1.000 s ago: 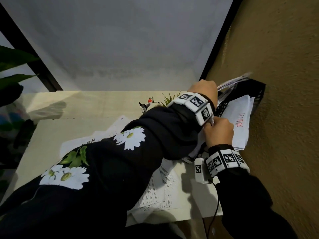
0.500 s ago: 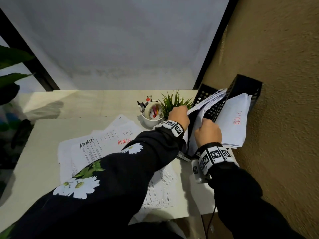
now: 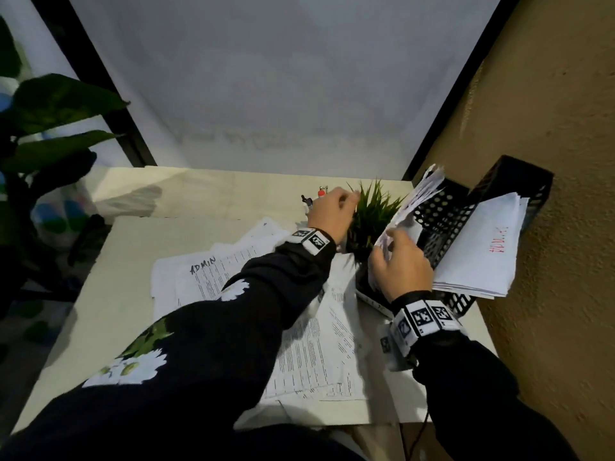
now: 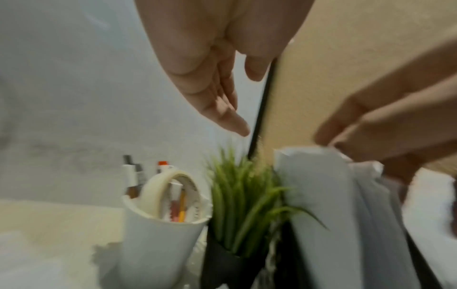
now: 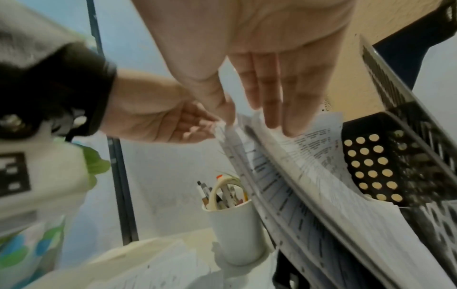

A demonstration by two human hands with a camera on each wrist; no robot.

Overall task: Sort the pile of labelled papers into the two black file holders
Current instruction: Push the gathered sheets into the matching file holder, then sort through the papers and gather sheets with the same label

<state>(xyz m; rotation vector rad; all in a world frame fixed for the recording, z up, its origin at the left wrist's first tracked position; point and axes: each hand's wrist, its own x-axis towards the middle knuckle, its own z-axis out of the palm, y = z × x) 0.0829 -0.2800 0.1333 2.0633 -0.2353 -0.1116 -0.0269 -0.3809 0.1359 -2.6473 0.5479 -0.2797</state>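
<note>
Two black perforated file holders stand at the table's right edge, a nearer one (image 3: 442, 211) and a farther one (image 3: 519, 181) against the wall. A sheaf of printed papers (image 3: 422, 194) stands in the nearer holder, and a red-labelled stack (image 3: 482, 254) lies in the farther one. My right hand (image 3: 387, 237) rests straight fingers on the sheaf's top edge (image 5: 309, 148). My left hand (image 3: 349, 201) hovers over the pen cup with relaxed fingers, holding nothing. The pile of labelled papers (image 3: 213, 271), with "ADMIN" on top, lies on the table under my left sleeve.
A white cup (image 4: 160, 244) with pens and a tape roll stands beside a small green plant (image 3: 372, 214), just left of the holders. A tan wall (image 3: 549, 128) closes the right side. A big leafy plant (image 3: 50, 128) stands off the table's left.
My left hand has let go of the papers at the holders and drawn back left, over the cup. The right hand stays on the sheaf in the nearer holder.
</note>
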